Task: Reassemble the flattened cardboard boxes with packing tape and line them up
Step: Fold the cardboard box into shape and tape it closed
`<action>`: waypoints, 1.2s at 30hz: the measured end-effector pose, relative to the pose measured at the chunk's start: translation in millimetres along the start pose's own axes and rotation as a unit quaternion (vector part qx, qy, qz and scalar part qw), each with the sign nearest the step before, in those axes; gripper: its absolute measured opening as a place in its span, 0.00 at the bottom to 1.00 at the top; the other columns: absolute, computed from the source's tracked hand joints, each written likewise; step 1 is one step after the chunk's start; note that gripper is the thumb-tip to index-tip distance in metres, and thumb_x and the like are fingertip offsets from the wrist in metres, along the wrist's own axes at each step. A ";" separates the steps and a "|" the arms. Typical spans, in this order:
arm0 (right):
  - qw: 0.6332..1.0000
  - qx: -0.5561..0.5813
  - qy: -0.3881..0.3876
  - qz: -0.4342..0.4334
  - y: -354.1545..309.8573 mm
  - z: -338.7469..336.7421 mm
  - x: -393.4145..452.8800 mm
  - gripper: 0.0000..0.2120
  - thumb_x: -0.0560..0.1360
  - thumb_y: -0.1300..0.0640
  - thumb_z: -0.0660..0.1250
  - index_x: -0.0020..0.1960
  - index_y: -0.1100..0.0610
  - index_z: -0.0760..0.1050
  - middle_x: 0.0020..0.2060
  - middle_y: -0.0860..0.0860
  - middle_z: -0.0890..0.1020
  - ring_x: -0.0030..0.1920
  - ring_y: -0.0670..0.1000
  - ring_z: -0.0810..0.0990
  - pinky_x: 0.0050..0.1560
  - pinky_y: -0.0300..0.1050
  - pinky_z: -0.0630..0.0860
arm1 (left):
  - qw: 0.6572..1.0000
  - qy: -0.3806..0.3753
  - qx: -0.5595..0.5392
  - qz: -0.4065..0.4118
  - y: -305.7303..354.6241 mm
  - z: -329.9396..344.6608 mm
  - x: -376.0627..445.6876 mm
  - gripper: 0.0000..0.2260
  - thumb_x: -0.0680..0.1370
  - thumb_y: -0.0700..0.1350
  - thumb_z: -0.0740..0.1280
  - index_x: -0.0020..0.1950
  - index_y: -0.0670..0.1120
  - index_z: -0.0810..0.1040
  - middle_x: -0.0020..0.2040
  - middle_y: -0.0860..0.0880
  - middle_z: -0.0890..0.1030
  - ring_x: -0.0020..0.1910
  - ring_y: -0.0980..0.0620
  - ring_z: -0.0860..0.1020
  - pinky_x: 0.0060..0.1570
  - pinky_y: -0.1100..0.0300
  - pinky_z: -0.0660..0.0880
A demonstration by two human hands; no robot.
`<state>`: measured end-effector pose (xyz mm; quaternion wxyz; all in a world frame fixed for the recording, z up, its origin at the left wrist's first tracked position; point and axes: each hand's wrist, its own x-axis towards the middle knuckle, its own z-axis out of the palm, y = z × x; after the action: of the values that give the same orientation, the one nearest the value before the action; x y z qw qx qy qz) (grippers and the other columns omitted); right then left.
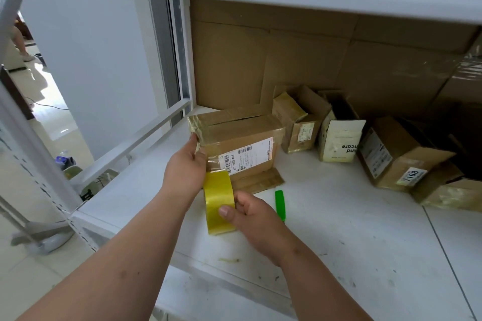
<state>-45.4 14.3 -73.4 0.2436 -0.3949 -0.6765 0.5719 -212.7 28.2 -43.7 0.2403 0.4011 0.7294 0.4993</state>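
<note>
On white shelf [339,229] | L hand [186,167] flat vs box [240,143] | R hand [247,212] grips tape roll [219,202]

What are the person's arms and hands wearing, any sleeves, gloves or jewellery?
Nothing shows on them. Both forearms are bare as far up as the view reaches, with no sleeve visible. The left hand and right hand have no gloves, and no rings, watch or bracelets are visible.

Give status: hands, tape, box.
Left hand pressing the box end. Right hand grips the tape roll, strip run onto box. Green cutter lying beside roll, nothing blocking.
</note>
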 end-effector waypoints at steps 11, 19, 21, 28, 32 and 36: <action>0.999 -0.006 -0.042 0.007 -2.1 -17.3 -5.8 0.13 0.79 0.51 0.67 0.63 0.50 0.78 0.53 0.44 0.84 0.54 0.40 0.82 0.57 0.37 0.77 | 0.982 -0.035 -0.146 -0.117 -15.9 -5.8 -32.6 0.20 0.70 0.57 0.74 0.56 0.48 0.80 0.51 0.45 0.84 0.52 0.44 0.83 0.58 0.42 0.78; 0.898 -0.393 0.182 0.080 31.4 -70.4 5.2 0.29 0.75 0.63 0.66 0.73 0.46 0.68 0.65 0.51 0.70 0.62 0.55 0.72 0.63 0.51 0.72 | 0.977 -0.036 -0.168 -0.127 -15.9 -5.6 -35.7 0.12 0.77 0.53 0.71 0.52 0.45 0.81 0.51 0.45 0.85 0.55 0.43 0.82 0.60 0.43 0.77; 0.866 -0.477 0.110 0.100 40.4 -73.6 4.7 0.33 0.74 0.60 0.68 0.74 0.41 0.64 0.66 0.50 0.66 0.65 0.54 0.67 0.64 0.49 0.67 | 0.975 -0.042 -0.177 -0.131 -16.8 -4.1 -36.1 0.12 0.77 0.53 0.70 0.51 0.45 0.81 0.51 0.45 0.85 0.55 0.44 0.81 0.61 0.44 0.77; 0.848 -0.510 0.130 0.063 44.5 -82.0 7.6 0.14 0.79 0.52 0.63 0.61 0.37 0.75 0.61 0.46 0.68 0.63 0.50 0.66 0.62 0.48 0.62 | 0.964 -0.058 -0.213 -0.146 -11.3 -0.8 -38.7 0.06 0.79 0.50 0.69 0.53 0.50 0.81 0.49 0.50 0.85 0.52 0.49 0.81 0.59 0.50 0.76; 0.841 -0.510 0.168 0.057 38.1 -84.2 8.9 0.10 0.79 0.46 0.63 0.59 0.41 0.77 0.61 0.45 0.68 0.63 0.50 0.66 0.62 0.49 0.61 | 0.963 -0.062 -0.219 -0.147 -9.3 -1.3 -38.9 0.06 0.79 0.48 0.68 0.50 0.47 0.81 0.44 0.50 0.84 0.47 0.50 0.81 0.53 0.54 0.76; 0.915 -0.358 0.183 -0.032 17.8 -82.2 11.9 0.10 0.81 0.53 0.61 0.61 0.53 0.76 0.42 0.46 0.77 0.45 0.50 0.76 0.43 0.43 0.69 | 0.960 -0.061 -0.228 -0.148 -9.4 0.2 -38.6 0.07 0.79 0.47 0.68 0.52 0.45 0.80 0.46 0.48 0.83 0.48 0.49 0.80 0.52 0.54 0.75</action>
<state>16.6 72.4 -73.3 0.2234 -0.5321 -0.7916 0.2006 -194.1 -5.2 -54.4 0.4407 0.2532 0.6314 0.5856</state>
